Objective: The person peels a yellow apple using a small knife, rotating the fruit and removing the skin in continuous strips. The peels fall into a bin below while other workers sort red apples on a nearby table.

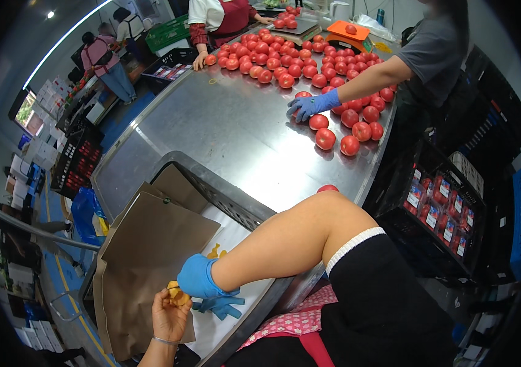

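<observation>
My bare left hand [171,314], with a thin bracelet at the wrist, pinches a crumpled yellow rubbery piece [179,295]. Close against it is my right hand [198,276] in a blue glove, its fingers curled downward and mostly hidden. Both hands are over a black crate [214,189] lined with brown paper [144,244] and a white sheet [245,300]. Below my right hand, an empty blue glove [222,306] lies on the sheet. Small yellow pieces [214,251] lie beside my right wrist.
Many tomatoes [273,58] cover the far side of the metal table [211,122]. At the right, a person's blue-gloved hand [311,105] touches a tomato; another person stands across. An orange scale [347,35] stands behind. A crate of packed tomatoes [438,202] stands at right.
</observation>
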Motion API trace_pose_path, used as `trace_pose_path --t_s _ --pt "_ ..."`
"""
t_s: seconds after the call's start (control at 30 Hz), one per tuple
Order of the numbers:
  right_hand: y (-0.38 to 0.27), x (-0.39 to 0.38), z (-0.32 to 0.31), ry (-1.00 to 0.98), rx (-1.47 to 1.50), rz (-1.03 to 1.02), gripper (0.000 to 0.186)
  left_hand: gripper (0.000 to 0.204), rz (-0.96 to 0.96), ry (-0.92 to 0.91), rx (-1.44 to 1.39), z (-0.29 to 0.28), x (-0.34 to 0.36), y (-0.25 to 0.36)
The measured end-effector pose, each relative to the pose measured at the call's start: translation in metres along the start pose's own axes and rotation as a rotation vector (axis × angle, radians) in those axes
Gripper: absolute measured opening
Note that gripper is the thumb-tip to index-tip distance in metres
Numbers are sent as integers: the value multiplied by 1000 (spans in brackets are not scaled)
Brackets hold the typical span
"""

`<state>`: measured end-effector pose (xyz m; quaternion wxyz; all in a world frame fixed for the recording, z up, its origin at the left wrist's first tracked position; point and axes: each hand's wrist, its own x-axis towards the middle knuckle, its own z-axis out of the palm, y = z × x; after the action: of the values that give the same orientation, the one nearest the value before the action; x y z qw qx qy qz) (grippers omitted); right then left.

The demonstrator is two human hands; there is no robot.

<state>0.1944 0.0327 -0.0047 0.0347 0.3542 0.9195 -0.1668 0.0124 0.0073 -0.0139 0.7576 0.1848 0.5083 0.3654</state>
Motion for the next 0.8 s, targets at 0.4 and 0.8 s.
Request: trace_pose_path --t_s 0.4,0.8 --pt "2 0 1 -18 -43 -28 17 29 -24 9 3 -1 0 -1" --pt "11 -38 -73 87 -125 92 10 35 -128 -53 99 -6 0 -13"
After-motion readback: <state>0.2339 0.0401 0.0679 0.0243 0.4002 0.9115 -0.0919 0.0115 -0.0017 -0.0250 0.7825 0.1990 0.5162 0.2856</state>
